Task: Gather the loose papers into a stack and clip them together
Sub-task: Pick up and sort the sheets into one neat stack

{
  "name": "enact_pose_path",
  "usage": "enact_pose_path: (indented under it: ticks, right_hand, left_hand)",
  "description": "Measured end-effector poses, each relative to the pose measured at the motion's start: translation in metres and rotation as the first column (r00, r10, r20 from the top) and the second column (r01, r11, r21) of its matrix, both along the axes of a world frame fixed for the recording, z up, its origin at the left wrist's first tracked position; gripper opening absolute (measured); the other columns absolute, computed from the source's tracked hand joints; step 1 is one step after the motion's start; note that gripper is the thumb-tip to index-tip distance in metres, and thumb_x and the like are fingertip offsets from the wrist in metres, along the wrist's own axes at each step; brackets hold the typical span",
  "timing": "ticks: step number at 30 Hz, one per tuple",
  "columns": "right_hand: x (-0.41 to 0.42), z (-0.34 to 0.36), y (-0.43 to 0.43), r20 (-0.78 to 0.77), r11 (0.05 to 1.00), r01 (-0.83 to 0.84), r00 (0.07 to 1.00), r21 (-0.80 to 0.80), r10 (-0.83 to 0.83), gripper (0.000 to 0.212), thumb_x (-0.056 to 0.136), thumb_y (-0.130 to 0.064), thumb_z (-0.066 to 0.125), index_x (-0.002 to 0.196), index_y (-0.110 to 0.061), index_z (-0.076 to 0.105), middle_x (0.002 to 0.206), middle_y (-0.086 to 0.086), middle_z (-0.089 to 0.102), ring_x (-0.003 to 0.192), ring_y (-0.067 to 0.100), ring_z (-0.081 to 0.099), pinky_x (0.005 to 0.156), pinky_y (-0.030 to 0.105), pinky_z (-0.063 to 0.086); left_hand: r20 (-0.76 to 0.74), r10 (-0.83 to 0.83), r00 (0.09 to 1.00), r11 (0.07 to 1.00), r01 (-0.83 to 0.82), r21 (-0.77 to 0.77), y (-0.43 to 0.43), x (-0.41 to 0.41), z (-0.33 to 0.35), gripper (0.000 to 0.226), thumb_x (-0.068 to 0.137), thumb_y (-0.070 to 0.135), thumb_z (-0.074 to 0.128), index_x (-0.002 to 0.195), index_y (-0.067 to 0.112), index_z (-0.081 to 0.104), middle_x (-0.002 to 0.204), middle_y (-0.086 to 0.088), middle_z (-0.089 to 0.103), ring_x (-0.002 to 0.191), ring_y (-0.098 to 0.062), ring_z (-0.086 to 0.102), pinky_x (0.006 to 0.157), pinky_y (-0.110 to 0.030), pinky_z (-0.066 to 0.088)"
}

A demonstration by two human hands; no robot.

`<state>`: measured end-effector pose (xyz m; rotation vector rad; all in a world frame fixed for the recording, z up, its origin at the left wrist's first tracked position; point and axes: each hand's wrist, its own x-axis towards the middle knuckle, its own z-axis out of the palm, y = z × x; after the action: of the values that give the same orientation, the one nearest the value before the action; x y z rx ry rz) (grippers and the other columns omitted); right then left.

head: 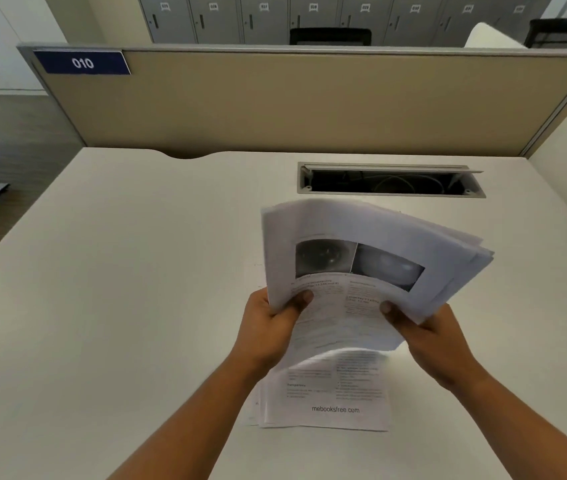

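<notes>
A thick bundle of printed papers [361,268] is lifted off the white desk [119,289], tilted and fanned, its top sheet showing two grey pictures and text. My left hand [271,327] grips the bundle's lower left edge, thumb on top. My right hand [427,337] grips its lower right edge, thumb on top as well. Below the hands, more papers [330,400] lie flat on the desk in a rough pile with slightly offset left edges. I see no clip.
An open cable tray [389,181] with wires is set into the desk beyond the papers. A beige partition [292,105] with a blue "010" sign [81,63] closes the far edge. Grey lockers [275,19] stand behind it.
</notes>
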<state>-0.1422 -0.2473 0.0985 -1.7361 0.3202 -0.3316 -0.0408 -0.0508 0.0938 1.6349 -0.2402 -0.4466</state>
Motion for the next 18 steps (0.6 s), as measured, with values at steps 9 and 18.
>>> enact_pose_path:
  ticks: [9, 18]
  right_hand:
    - [-0.029, -0.026, -0.027, -0.258, 0.945, 0.206, 0.956, 0.256, -0.138, 0.029, 0.074, -0.021, 0.071, 0.096, -0.003, 0.07, 0.084, 0.007, 0.079, 0.078, 0.03, 0.076, 0.06, 0.033, 0.061]
    - [-0.038, -0.06, -0.017, -0.418, 0.766, 0.346, 0.902, 0.542, -0.111, 0.017, 0.091, -0.005, 0.058, 0.106, -0.009, 0.066, 0.087, 0.006, 0.08, 0.071, 0.022, 0.077, 0.055, 0.032, 0.061]
  left_hand:
    - [-0.167, 0.056, 0.984, 0.989, -0.032, 0.143, 0.005, 0.001, -0.007, 0.026, 0.097, 0.042, 0.056, 0.105, 0.023, 0.071, 0.109, 0.003, 0.076, 0.096, -0.016, 0.073, 0.088, -0.036, 0.061]
    - [0.147, -0.152, 0.977, 0.422, -0.07, 0.904, 0.016, -0.022, -0.061, 0.071, 0.084, 0.069, 0.055, 0.129, 0.014, 0.048, 0.127, -0.007, 0.051, 0.115, -0.023, 0.051, 0.091, -0.034, 0.046]
